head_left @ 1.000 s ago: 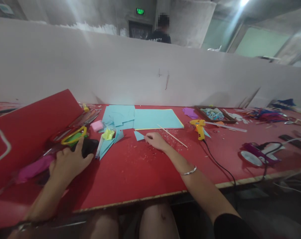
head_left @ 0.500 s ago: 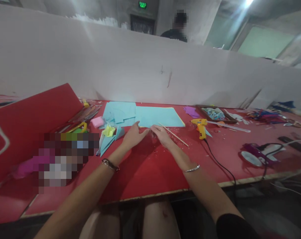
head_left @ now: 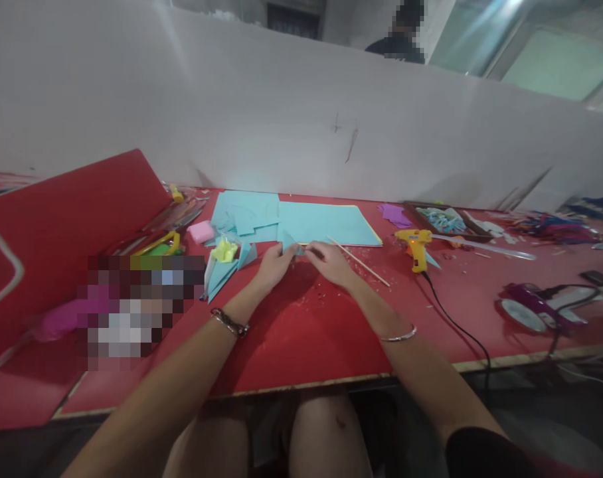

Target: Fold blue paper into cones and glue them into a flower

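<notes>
A small blue paper piece (head_left: pixel 287 241), folded to a point and standing up off the red table (head_left: pixel 301 332), sits between both hands' fingertips. The left hand (head_left: pixel 274 264) and right hand (head_left: pixel 332 261) pinch it from either side, fingers narrowed. Just behind lie light blue sheets (head_left: pixel 326 224). A wooden stick (head_left: pixel 358 261) lies beside the right hand, and a yellow glue gun (head_left: pixel 417 245) farther right.

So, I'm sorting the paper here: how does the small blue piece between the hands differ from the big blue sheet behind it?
The small blue piece is a pointed scrap; the big blue sheet is a full rectangle. The piece is pinched, raised, between the left hand and right hand; the sheet lies flat on the red table. Both are the same light blue.
</notes>
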Available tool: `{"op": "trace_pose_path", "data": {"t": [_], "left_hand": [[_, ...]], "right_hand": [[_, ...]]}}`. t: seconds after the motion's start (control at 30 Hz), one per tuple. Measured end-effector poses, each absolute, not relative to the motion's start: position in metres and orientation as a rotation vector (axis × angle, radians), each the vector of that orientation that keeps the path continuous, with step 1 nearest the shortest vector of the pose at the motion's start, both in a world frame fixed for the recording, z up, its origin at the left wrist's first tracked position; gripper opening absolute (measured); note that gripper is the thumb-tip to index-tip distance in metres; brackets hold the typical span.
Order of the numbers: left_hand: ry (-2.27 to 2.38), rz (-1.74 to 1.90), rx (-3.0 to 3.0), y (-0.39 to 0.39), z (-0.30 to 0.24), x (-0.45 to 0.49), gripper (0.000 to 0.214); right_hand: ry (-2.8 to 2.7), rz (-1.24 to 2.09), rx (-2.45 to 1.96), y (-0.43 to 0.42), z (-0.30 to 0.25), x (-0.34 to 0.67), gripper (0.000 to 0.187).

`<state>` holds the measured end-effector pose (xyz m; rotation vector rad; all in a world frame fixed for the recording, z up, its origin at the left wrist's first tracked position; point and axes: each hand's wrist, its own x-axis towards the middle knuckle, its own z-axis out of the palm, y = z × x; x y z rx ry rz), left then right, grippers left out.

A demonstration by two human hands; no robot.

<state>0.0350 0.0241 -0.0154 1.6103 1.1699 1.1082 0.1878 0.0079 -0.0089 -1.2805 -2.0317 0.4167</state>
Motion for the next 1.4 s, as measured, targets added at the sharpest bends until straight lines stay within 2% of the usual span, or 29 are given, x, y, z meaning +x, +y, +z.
{"op": "trace_pose_path", "data": {"t": [0.07,0.17,0.23,0.37,0.57,0.77,1.0,1.13,1.4], "left_hand": [[1.19,1.112,1.53,0.023,-0.014,0.035,0.032],[1.233,1.11,1.45,0.019,-0.011,0.035,0.028],[1.225,1.105,1.44,0.018,-0.009,0.035,0.028],[1.194,1.118,1.396,0.018,-0.007,0.036,0.025],[1.189,1.126,1.372,0.022,-0.009,0.036,0.036],[1.278,1.106,1.399,0.024,-0.011,0.036,0.026],[1.305,1.053,1.329,0.026,-0.009,0.035,0.023],[1.204,1.13,1.328,0.029,-0.01,0.033,0.019],[1.135,1.167,1.341,0.033,-0.013,0.03,0.028]], "right_hand": [[-2.039,0.107,-1.394,0.009,-0.007,0.195,0.019],[-1.955,-0.211,-1.754,0.01,-0.007,0.207,0.031],[-1.897,-0.27,-1.992,0.01,-0.009,0.212,0.037],[-1.925,-0.157,-2.178,0.011,-0.015,0.216,0.032],[-2.038,-0.085,-2.116,0.016,-0.016,0.217,0.027],[-2.15,-0.111,-2.082,0.017,-0.013,0.219,0.03],[-2.136,-0.169,-2.066,0.013,-0.008,0.213,0.026],[-2.103,-0.212,-1.836,0.01,0.002,0.204,0.025],[-2.366,-0.111,-1.41,0.007,-0.003,0.186,0.029]]}}
